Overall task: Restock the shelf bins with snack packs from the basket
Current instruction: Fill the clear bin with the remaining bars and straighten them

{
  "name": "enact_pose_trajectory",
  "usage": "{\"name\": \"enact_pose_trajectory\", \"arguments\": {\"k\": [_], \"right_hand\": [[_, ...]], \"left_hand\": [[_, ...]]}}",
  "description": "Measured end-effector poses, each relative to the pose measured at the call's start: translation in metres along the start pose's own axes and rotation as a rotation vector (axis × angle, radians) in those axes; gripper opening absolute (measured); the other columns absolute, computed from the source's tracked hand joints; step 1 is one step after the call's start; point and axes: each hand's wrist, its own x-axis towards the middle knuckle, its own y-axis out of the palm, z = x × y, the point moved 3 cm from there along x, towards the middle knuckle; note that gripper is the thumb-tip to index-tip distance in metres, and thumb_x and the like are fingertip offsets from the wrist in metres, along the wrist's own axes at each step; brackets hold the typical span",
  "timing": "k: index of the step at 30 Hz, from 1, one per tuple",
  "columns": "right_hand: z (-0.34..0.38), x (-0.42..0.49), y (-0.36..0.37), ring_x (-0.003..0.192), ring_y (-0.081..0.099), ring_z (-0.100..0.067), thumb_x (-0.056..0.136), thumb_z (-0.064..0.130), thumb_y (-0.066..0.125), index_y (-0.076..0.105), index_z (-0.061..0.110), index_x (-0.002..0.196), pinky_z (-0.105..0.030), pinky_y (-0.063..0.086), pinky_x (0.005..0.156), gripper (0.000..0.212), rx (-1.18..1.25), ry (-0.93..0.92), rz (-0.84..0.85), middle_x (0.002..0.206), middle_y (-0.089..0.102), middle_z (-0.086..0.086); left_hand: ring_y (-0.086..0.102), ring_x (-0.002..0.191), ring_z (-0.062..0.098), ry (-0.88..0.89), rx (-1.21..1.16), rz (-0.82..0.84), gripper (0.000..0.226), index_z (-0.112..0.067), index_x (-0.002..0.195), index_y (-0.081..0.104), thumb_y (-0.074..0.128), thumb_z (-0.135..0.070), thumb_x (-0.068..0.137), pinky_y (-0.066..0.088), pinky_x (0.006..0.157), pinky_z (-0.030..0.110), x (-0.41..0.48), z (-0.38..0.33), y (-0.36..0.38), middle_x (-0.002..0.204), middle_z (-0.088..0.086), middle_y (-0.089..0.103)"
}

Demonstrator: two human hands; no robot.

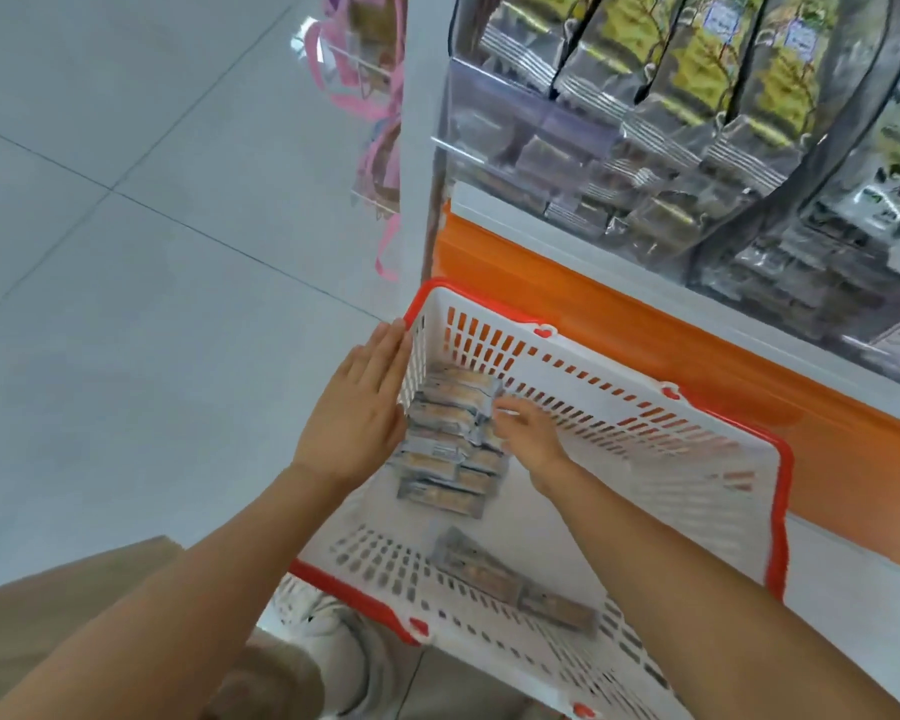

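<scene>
Here, the basket [619, 407] was steadied by the left hand [357, 407], fingers [391, 350] straight, pressed flat on its wall, so packs [448, 439] stacked inside could be taken; the right hand [528, 439] was curled over them, grip not discernible.

I'm seeing the pale tiled floor [152, 304] carrying a white, red-rimmed basket [619, 407], which is sitting against the orange base [593, 304] of the shelf [541, 226]. A pale shoe [344, 646] is standing beside the basket's near corner. The shelf is carrying clear bins [515, 127] along its front edge.
</scene>
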Motion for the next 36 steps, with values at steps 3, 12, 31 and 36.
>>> {"name": "enact_pose_trajectory", "arguments": {"k": [3, 12, 31, 36], "right_hand": [[0.004, 0.010, 0.008, 0.102, 0.060, -0.019, 0.096, 0.021, 0.057, 0.068, 0.010, 0.111, -0.039, 0.049, 0.098, 0.021, 0.037, 0.039, -0.053, 0.112, 0.064, -0.004], [0.026, -0.001, 0.003, 0.083, 0.061, -0.009, 0.081, 0.010, 0.076, 0.077, 0.008, 0.098, -0.021, 0.048, 0.080, 0.017, -0.004, -0.040, -0.300, 0.100, 0.074, -0.006], [0.101, -0.148, -0.121, 0.069, 0.063, -0.010, 0.083, 0.002, 0.070, 0.071, 0.010, 0.096, -0.021, 0.054, 0.071, 0.015, 0.321, -0.335, -0.097, 0.085, 0.070, -0.005], [0.100, -0.186, -0.147, 0.085, 0.067, -0.007, 0.087, 0.017, 0.071, 0.067, 0.018, 0.109, -0.028, 0.053, 0.084, 0.022, 0.295, -0.534, -0.112, 0.097, 0.072, -0.003]], "left_hand": [[0.014, 0.150, 0.027, 0.000, -0.025, -0.021, 0.061, -0.009, 0.156, 0.011, 0.011, -0.037, 0.102, 0.017, 0.120, 0.043, 0.001, 0.000, 0.003, 0.162, 0.012, 0.016], [-0.001, 0.150, 0.022, -0.030, 0.049, -0.008, 0.068, -0.011, 0.157, 0.004, 0.037, -0.027, 0.099, 0.004, 0.121, 0.040, 0.001, -0.003, 0.003, 0.164, 0.008, 0.005], [0.057, 0.094, 0.014, 0.132, -0.566, -0.145, 0.030, -0.020, 0.124, 0.059, 0.059, -0.028, 0.095, 0.047, 0.079, 0.034, 0.034, -0.129, -0.069, 0.107, -0.004, 0.063], [0.054, 0.083, -0.001, 0.181, -0.781, -0.088, 0.011, -0.027, 0.103, 0.053, 0.057, -0.019, 0.097, 0.041, 0.071, 0.021, 0.030, -0.156, -0.092, 0.093, -0.010, 0.057]]}}
